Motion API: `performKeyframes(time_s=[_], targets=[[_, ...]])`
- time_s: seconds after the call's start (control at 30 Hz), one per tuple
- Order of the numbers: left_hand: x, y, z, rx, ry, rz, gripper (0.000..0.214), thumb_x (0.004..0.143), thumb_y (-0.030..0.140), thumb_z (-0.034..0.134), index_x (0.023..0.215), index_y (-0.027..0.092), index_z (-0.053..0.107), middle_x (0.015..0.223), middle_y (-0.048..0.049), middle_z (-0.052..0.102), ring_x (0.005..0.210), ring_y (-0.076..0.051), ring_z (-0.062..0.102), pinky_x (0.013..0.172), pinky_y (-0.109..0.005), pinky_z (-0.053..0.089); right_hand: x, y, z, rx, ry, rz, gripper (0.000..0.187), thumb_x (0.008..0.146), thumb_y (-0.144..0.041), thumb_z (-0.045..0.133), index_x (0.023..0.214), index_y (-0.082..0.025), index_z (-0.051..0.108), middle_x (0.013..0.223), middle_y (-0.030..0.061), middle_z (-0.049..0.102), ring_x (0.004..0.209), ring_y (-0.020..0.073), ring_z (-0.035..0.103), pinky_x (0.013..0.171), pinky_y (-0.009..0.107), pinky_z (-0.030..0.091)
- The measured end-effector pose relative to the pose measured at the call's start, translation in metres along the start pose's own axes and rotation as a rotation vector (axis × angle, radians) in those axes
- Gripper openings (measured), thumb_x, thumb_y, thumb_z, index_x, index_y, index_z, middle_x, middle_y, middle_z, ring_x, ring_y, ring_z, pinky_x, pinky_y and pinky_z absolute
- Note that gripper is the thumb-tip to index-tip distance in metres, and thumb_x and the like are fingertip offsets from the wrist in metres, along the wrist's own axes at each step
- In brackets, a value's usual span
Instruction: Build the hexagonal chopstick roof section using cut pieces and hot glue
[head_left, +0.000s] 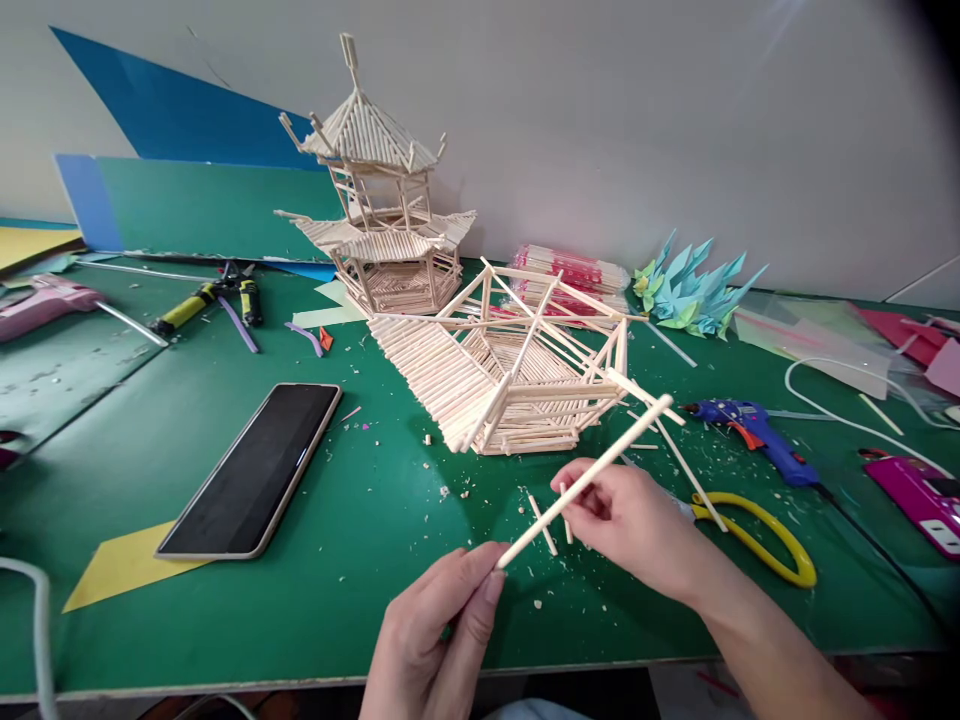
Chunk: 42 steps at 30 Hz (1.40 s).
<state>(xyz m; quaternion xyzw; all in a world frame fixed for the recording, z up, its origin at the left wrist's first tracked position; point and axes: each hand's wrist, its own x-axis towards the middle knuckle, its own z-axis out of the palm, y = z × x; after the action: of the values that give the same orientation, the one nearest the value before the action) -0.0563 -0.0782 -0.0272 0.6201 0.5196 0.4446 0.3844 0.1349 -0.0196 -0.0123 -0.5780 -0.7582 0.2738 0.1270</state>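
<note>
My left hand (442, 625) pinches one end of a long, pale wooden stick (592, 475) between thumb and fingers; the stick slants up to the right. Behind it, my right hand (622, 505) has its fingers curled at a short wooden stick (567, 525), which appears to be between the fingertips. Another short stick piece (543, 526) lies just left of it on the table. Beyond both hands stands a six-sided stick framework (525, 390), one sloping roof panel (435, 375) covered with sticks laid side by side.
A finished-looking stick pagoda (382, 215) stands at the back, near packs of sticks (570, 275). Yellow-handled scissors (795, 560) and a blue glue gun (757, 440) lie right. A phone (255, 470), pliers (195, 305) and pink glue gun (52, 305) lie left.
</note>
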Motion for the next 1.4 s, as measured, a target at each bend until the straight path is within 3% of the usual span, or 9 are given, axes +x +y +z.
performKeyframes(time_s=[0.17, 0.27, 0.47, 0.63, 0.87, 1.0, 1.1, 1.2, 1.4], targets=[[0.011, 0.012, 0.014, -0.111, -0.124, -0.203, 0.018, 0.084, 0.028, 0.050, 0.079, 0.018, 0.065, 0.059, 0.0018, 0.050, 0.054, -0.012, 0.044, 0.050, -0.020, 0.037, -0.017, 0.007, -0.001, 0.889, -0.040, 0.088, 0.011, 0.082, -0.027, 0.056, 0.082, -0.016, 0.057, 0.066, -0.0039, 0.049, 0.054, 0.0071, 0.045, 0.051, 0.019, 0.040], [0.021, 0.016, 0.021, -0.162, -0.239, -0.251, 0.026, 0.085, 0.030, 0.048, 0.066, 0.016, 0.059, 0.063, -0.0001, 0.050, 0.059, -0.013, 0.046, 0.055, -0.022, 0.037, -0.025, 0.004, 0.005, 1.044, -0.018, 0.059, 0.008, 0.082, -0.026, 0.060, 0.081, -0.018, 0.061, 0.066, -0.0043, 0.051, 0.055, 0.0065, 0.046, 0.052, 0.017, 0.040], [0.033, 0.021, 0.028, -0.467, -0.427, -0.378, 0.027, 0.085, 0.030, 0.047, 0.071, 0.012, 0.061, 0.067, -0.0027, 0.057, 0.065, -0.013, 0.050, 0.064, -0.023, 0.041, -0.033, -0.005, 0.020, 1.268, 0.039, 0.084, 0.015, 0.081, -0.029, 0.062, 0.091, -0.020, 0.062, 0.070, -0.0014, 0.060, 0.060, 0.0110, 0.059, 0.058, 0.023, 0.049], [0.033, 0.023, 0.027, -0.518, -0.540, -0.489, 0.030, 0.084, 0.034, 0.051, 0.075, 0.009, 0.065, 0.064, -0.0063, 0.064, 0.063, -0.016, 0.058, 0.064, -0.027, 0.045, -0.039, -0.010, 0.022, 1.171, 0.099, 0.084, 0.010, 0.083, -0.029, 0.058, 0.083, -0.020, 0.059, 0.060, -0.0027, 0.058, 0.050, 0.0113, 0.056, 0.049, 0.023, 0.048], [0.025, 0.011, 0.027, -0.750, -0.518, -0.696, 0.029, 0.079, 0.037, 0.058, 0.073, 0.010, 0.066, 0.064, -0.0050, 0.065, 0.050, -0.012, 0.059, 0.055, -0.024, 0.043, -0.043, 0.013, 0.012, 0.864, 0.375, -0.040, 0.006, 0.083, -0.020, 0.059, 0.084, -0.025, 0.063, 0.066, -0.0033, 0.057, 0.053, 0.0082, 0.050, 0.047, 0.014, 0.044], [0.024, 0.009, 0.027, -0.782, -0.494, -0.704, 0.025, 0.076, 0.034, 0.063, 0.070, 0.010, 0.067, 0.061, -0.0043, 0.065, 0.048, -0.011, 0.058, 0.053, -0.024, 0.043, -0.046, 0.015, 0.014, 0.901, 0.354, -0.028, 0.014, 0.082, -0.018, 0.061, 0.092, -0.028, 0.065, 0.070, -0.0032, 0.061, 0.057, 0.0074, 0.055, 0.052, 0.012, 0.047], [0.026, 0.013, 0.028, -0.734, -0.505, -0.654, 0.025, 0.076, 0.032, 0.062, 0.066, 0.010, 0.067, 0.062, -0.0058, 0.066, 0.050, -0.012, 0.059, 0.056, -0.025, 0.043, -0.050, 0.008, 0.018, 0.987, 0.338, 0.094, 0.021, 0.077, -0.021, 0.066, 0.097, -0.027, 0.066, 0.074, -0.0021, 0.064, 0.062, 0.0077, 0.058, 0.057, 0.012, 0.048], [0.028, 0.016, 0.030, -0.711, -0.535, -0.640, 0.026, 0.075, 0.032, 0.063, 0.062, 0.009, 0.066, 0.062, -0.0062, 0.066, 0.050, -0.012, 0.059, 0.057, -0.025, 0.043, -0.053, 0.002, 0.023, 1.060, 0.328, 0.195, 0.016, 0.075, -0.024, 0.068, 0.091, -0.025, 0.066, 0.069, -0.0026, 0.062, 0.061, 0.0083, 0.056, 0.056, 0.013, 0.047], [0.030, 0.011, 0.032, -0.780, -0.599, -0.700, 0.025, 0.073, 0.034, 0.063, 0.067, 0.010, 0.068, 0.062, -0.0062, 0.067, 0.049, -0.013, 0.060, 0.057, -0.026, 0.043, -0.052, 0.006, 0.028, 1.006, 0.317, 0.198, 0.011, 0.079, -0.030, 0.063, 0.087, -0.022, 0.063, 0.066, -0.0021, 0.060, 0.057, 0.0107, 0.055, 0.050, 0.017, 0.046]])
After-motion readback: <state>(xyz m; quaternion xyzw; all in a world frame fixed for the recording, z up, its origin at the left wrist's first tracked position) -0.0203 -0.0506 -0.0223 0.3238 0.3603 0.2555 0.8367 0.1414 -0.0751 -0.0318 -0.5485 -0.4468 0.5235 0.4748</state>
